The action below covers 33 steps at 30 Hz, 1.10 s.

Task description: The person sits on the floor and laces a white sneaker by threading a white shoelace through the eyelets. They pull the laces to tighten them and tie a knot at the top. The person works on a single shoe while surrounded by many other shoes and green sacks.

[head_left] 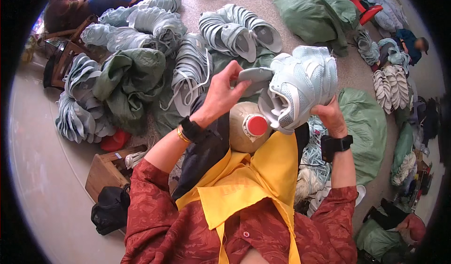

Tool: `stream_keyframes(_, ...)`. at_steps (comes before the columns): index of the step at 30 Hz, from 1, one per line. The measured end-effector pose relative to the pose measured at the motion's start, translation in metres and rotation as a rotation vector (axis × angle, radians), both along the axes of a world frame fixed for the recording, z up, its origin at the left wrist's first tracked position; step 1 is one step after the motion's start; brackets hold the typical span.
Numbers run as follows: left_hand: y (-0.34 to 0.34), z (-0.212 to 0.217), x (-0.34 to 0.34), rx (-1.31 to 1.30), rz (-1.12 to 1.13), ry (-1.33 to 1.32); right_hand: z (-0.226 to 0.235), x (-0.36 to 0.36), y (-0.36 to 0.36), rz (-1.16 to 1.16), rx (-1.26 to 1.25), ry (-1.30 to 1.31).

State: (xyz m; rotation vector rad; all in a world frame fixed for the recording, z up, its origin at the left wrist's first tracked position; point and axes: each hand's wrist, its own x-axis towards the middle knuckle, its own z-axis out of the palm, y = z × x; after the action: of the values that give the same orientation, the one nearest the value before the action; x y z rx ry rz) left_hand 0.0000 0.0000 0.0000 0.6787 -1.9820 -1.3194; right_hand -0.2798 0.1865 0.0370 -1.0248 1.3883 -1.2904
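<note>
Dark red patterned shirt (155, 217) and yellow apron (244, 196) lie nearest the camera, at six o'clock (clock positions are read from the middle of the head view). Just beyond the apron stands a pale jug (238, 111), its red cap (256, 126) facing up. The left hand (223, 92), toward twelve o'clock and close to the centre, pinches the edge of a grey sole-shaped piece (256, 74) between thumb and fingers; a black device (191, 128) encircles its wrist. The right hand (331, 116), at three o'clock, grips the underside of a stack of pale blue shoe uppers (305, 83), with its thumb in front and its other fingers largely hidden. This stack is raised at two o'clock, beside the jug, and the grey piece meets its left side. Further bundles of shoe parts (235, 31) lie on the floor at twelve o'clock, and a laced bundle (185, 71) at eleven. Crumpled green cloth (129, 85) is heaped at ten o'clock, a wooden box (105, 177) stands at eight, and a green sack (364, 137) rests at three.
</note>
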Motion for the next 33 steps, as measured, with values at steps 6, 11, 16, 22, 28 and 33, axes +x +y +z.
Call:
stream_keyframes(6,0.063,0.014,-0.007,-0.291,0.033,0.090,-0.018,0.011,0.011,-0.100,-0.039,-0.268)
stream_keyframes(11,0.074,0.007,-0.011,-0.017,0.091,0.011,-0.019,0.022,0.012,-0.139,-0.007,-0.269)
stream_keyframes(16,0.078,-0.013,-0.006,0.307,0.088,-0.031,0.004,0.038,-0.002,-0.056,0.003,-0.032)
stream_keyframes(22,0.098,-0.024,0.017,0.838,-0.131,0.104,0.037,0.066,-0.010,0.074,0.107,0.224)
stream_keyframes(28,0.121,-0.048,0.033,1.085,-0.155,0.296,0.043,0.090,-0.026,0.252,0.058,0.372)
stream_keyframes(33,0.131,-0.026,0.030,1.225,-0.050,0.349,0.028,0.102,-0.027,0.237,0.054,0.371)
